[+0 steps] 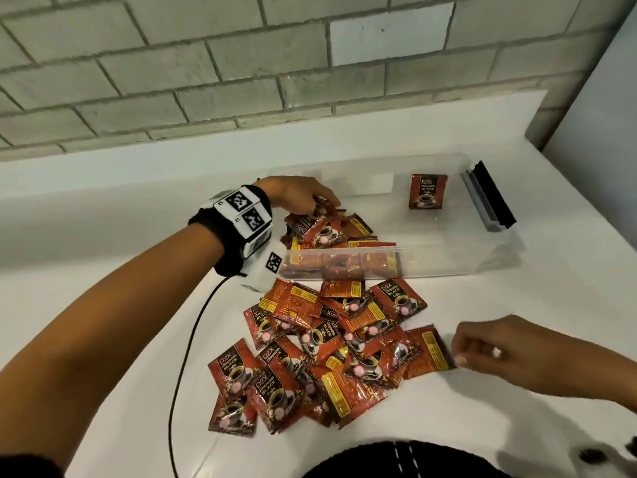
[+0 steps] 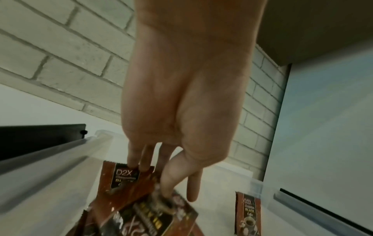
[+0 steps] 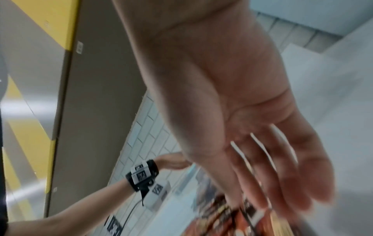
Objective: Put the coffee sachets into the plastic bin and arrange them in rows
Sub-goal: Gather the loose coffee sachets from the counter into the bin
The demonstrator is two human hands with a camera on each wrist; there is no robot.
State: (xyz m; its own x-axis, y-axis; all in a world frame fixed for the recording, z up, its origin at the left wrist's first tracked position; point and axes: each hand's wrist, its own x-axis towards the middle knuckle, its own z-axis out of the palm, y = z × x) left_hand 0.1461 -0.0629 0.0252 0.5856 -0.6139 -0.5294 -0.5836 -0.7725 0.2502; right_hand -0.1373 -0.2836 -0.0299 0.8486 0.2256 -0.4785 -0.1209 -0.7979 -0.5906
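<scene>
A clear plastic bin (image 1: 448, 260) lies across the white counter. My left hand (image 1: 320, 207) reaches into its left end and grips a loose bunch of red coffee sachets (image 1: 320, 229). In the left wrist view the left hand (image 2: 167, 180) has its thumb and fingers closed on the top edges of those sachets (image 2: 125, 180). One sachet (image 1: 427, 191) stands upright near the bin's right end, also seen as the lone sachet (image 2: 248, 214). A pile of sachets (image 1: 327, 350) lies in front of the bin. My right hand (image 1: 462, 353) hovers at the pile's right edge, fingers relaxed and blurred (image 3: 272, 191).
A black and grey bar (image 1: 489, 201) lies at the bin's right end. A brick wall (image 1: 241, 63) backs the counter. A black cable (image 1: 186, 357) runs from the left wrist device toward the counter's front edge. Bare counter lies to the right of the pile.
</scene>
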